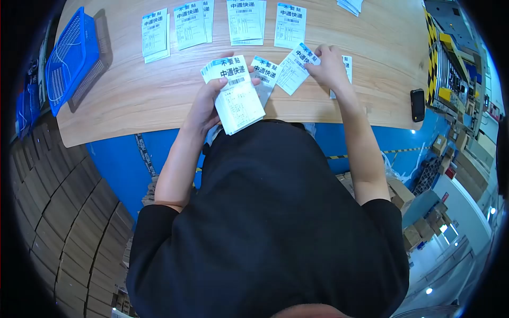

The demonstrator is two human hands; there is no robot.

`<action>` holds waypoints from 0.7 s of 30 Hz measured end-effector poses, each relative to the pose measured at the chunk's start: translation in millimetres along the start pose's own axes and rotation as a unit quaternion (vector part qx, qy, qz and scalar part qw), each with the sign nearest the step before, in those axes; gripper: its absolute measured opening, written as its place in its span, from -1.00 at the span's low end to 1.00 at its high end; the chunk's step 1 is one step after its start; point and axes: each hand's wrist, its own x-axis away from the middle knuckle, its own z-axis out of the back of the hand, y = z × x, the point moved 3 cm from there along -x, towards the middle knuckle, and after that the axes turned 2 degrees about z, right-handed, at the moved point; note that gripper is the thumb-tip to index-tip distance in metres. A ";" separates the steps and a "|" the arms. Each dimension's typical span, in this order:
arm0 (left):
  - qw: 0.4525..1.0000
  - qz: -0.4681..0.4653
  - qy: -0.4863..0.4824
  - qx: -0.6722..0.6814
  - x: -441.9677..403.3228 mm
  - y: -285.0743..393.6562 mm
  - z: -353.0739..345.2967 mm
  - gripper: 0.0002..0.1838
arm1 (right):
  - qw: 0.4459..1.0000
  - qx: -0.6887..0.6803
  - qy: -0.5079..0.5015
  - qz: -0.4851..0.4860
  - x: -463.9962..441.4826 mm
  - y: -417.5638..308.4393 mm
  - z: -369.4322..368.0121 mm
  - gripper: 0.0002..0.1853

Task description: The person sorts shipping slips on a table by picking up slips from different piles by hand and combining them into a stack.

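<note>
My left hand (pixel 205 103) grips a fanned stack of printed shipping slips (pixel 238 103) just above the table's near edge, thumb on the top one. Between the fingers of my right hand (pixel 331 66) is the upper right corner of a single shipping slip (pixel 292 70), tilted over the table. Behind the stack, another slip (pixel 266 70) is partly covered. A further slip (pixel 347 71) shows beside my right wrist, mostly hidden by it. Across the table lie small slip piles: a left pile (pixel 154 37), a second (pixel 190 26), a third (pixel 245 24) and a right one (pixel 290 26).
On the wooden table (pixel 132 100), a blue plastic basket (pixel 74 58) stands tilted at the left. A black phone-like device (pixel 418 105) lies near the right edge. More slips (pixel 351 5) lie at the far right. Stacked cardboard (pixel 69 222) fills the lower left floor.
</note>
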 end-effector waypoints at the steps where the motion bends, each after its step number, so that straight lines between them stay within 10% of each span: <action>1: 1.000 0.000 -0.010 0.014 -1.0 0.1 -3.7 -0.18 | 1.000 -0.004 0.020 0.014 3.0 -2.7 1.5 -0.59; 21: 0.998 0.025 -0.024 0.049 3.7 -7.5 -9.7 -0.25 | 0.999 -0.046 -0.009 -0.014 10.2 -14.7 -12.9 -0.80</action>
